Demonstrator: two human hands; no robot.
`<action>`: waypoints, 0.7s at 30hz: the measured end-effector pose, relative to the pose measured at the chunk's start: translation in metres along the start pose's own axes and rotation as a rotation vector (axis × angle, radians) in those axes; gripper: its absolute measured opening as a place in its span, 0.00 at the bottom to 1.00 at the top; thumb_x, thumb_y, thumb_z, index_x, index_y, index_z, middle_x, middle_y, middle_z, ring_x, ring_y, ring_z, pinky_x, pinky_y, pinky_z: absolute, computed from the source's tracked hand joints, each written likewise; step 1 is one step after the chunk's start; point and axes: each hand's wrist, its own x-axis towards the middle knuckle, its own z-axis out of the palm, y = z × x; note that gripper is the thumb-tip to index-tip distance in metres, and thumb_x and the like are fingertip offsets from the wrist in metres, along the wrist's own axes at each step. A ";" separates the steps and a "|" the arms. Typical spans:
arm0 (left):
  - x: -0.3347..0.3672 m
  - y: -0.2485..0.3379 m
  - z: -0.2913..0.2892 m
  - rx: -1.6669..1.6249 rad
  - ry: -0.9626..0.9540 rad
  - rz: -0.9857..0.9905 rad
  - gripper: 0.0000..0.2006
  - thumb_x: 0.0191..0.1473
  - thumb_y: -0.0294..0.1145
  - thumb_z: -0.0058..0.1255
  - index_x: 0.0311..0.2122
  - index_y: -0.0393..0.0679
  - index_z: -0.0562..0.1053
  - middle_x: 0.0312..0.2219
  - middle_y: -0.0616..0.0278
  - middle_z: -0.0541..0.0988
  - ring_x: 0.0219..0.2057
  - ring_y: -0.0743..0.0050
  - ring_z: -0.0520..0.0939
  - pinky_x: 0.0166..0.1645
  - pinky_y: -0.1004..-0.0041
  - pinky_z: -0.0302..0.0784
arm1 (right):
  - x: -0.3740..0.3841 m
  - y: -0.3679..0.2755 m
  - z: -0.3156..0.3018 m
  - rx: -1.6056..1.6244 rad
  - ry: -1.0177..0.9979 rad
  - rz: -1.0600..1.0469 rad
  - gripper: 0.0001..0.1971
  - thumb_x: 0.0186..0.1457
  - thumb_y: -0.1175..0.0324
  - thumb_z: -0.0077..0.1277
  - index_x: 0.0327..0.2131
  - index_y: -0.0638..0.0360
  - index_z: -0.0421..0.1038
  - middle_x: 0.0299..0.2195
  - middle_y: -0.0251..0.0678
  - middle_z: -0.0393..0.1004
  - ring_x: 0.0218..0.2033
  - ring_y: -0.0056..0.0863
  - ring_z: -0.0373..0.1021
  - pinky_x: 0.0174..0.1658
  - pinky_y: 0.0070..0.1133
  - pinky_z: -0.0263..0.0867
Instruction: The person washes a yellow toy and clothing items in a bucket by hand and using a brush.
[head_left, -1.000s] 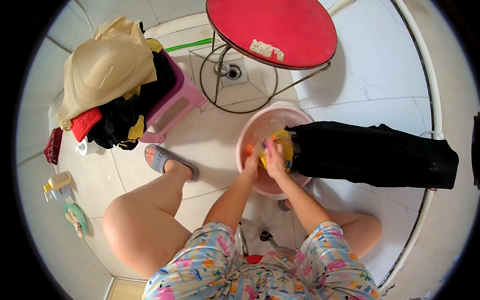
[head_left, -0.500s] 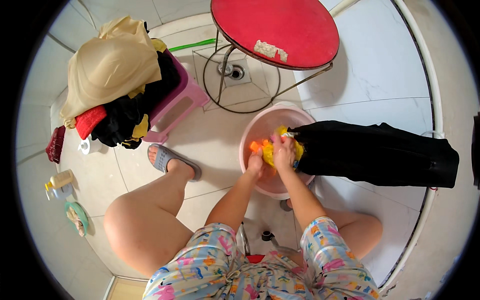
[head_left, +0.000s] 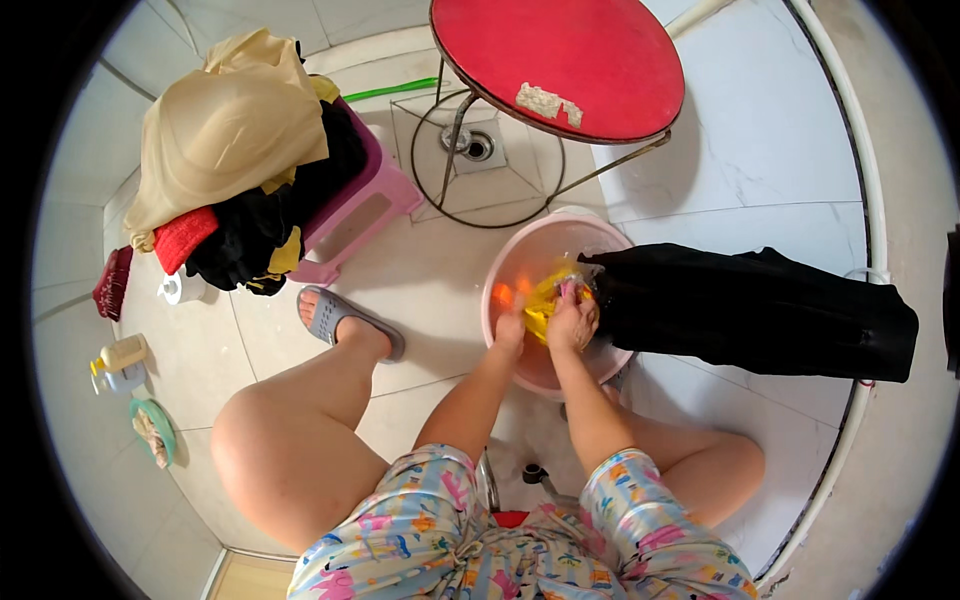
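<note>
Between my legs stands a pink basin, and both hands are inside its rim. My right hand is closed on a bunched, wet-looking yellow cloth that has a pink patch. At the cloth's left side my left hand grips it, with an orange part sticking out above the fingers; motion blurs these fingers. A black garment hangs over the basin's right edge and stretches away to the right. The bottom of the basin is mostly hidden.
A red round stool stands ahead, by a floor drain. At left, a pink stool bears piled clothes. Bottles and a green dish lie along the left wall. A white pipe runs up the right.
The yellow cloth has been shifted slightly and bunched differently between my hands. My right hand has moved a little down. The stools and clothes pile appear slightly shifted with the view.
</note>
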 end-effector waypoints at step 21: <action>0.014 -0.022 0.002 -0.098 -0.160 -0.136 0.18 0.50 0.36 0.50 0.39 0.29 0.69 0.31 0.56 0.75 0.33 0.66 0.74 0.40 0.69 0.70 | 0.005 0.014 0.013 0.653 -0.162 0.131 0.26 0.51 0.66 0.44 0.54 0.53 0.54 0.50 0.49 0.60 0.48 0.48 0.60 0.48 0.33 0.58</action>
